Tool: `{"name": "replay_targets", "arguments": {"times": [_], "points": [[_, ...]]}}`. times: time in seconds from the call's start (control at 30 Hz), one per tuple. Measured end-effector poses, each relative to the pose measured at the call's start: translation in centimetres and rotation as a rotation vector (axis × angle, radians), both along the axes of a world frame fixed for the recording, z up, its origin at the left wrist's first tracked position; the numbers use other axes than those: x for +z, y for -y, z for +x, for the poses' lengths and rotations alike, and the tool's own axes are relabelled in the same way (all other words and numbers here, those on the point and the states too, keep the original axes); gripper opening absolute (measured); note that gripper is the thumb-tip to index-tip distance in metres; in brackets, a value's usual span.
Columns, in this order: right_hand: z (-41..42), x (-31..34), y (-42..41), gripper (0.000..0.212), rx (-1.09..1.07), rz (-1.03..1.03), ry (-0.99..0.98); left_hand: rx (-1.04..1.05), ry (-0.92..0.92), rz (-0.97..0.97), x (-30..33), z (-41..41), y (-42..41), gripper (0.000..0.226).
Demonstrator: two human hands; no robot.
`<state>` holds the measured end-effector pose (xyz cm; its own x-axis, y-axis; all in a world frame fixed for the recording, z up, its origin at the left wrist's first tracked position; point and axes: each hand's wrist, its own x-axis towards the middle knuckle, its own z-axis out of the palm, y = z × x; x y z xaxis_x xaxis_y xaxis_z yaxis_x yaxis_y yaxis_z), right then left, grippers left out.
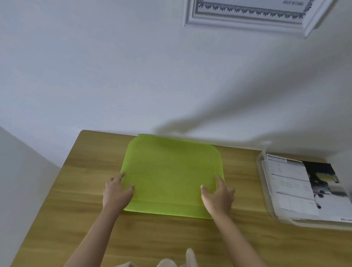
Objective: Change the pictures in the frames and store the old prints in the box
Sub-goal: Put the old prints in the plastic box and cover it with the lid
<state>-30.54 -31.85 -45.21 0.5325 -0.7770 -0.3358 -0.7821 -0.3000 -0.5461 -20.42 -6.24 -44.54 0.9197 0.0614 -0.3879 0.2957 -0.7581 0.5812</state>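
A lime-green plastic lid [170,173] with rounded corners lies flat on the wooden table [186,238], its far edge near the wall. My left hand [117,191] grips its left edge with fingers curled over the rim. On the right edge, my right hand [218,195] holds it the same way. A clear plastic box [266,189] at the table's right holds a stack of prints [302,187], the top ones a specification sheet and a dark photo. High on the wall hangs a white picture frame [246,23] with a decorated print inside.
A white wall rises directly behind the table. The table's left edge drops off beside a pale wall or panel. Beige cloth [177,264] shows at the bottom middle, close to my body.
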Motion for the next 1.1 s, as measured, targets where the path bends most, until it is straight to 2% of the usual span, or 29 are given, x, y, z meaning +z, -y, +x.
{"name": "replay_targets", "arguments": {"times": [0.27, 0.53, 0.77, 0.9, 1.1], "points": [[-1.3, 2.8, 1.6, 0.067, 0.011, -0.099, 0.085, -0.007, 0.014, -0.013, 1.9, -1.7, 1.2, 0.063], [-5.0, 6.3, 8.4, 0.066, 0.029, -0.183, 0.233, -0.048, 0.079, -0.067, 5.0, -4.9, 6.9, 0.067], [-12.0, 8.8, 20.7, 0.061, 0.000, -0.187, 0.335, -0.121, 0.132, -0.088, 8.1, -10.6, 18.6, 0.067], [-16.3, 8.4, 28.3, 0.061, -0.029, -0.165, 0.403, -0.200, 0.131, -0.083, 8.0, -13.8, 25.9, 0.068], [-20.4, 7.0, 37.2, 0.060, -0.056, -0.150, 0.392, -0.250, 0.133, -0.033, 8.1, -17.8, 35.3, 0.068]]}}
